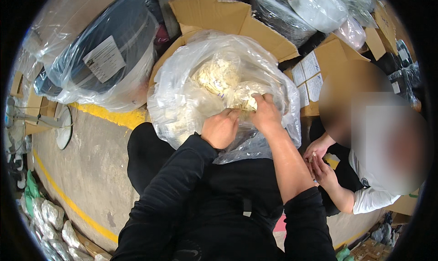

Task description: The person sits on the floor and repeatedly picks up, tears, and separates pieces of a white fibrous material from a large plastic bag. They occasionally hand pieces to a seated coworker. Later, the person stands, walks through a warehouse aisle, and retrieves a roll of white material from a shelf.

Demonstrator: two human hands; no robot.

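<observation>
A large clear plastic bag lines an open cardboard box in front of my knees. Inside it lie smaller clear bags filled with small cream-coloured pieces; what the pieces are is too small to tell. My left hand is closed, its thumb and fingers pinching the near edge of one small plastic bag. Just to the right, my right hand grips the same bag with curled fingers. The two hands are close together over the near right part of the box.
At my right sits another person, whose hands hold something tiny. A large plastic-wrapped dark item stands at the left. More wrapped items and a cardboard box are beyond. Several silvery packages lie at lower left, beside a yellow floor line.
</observation>
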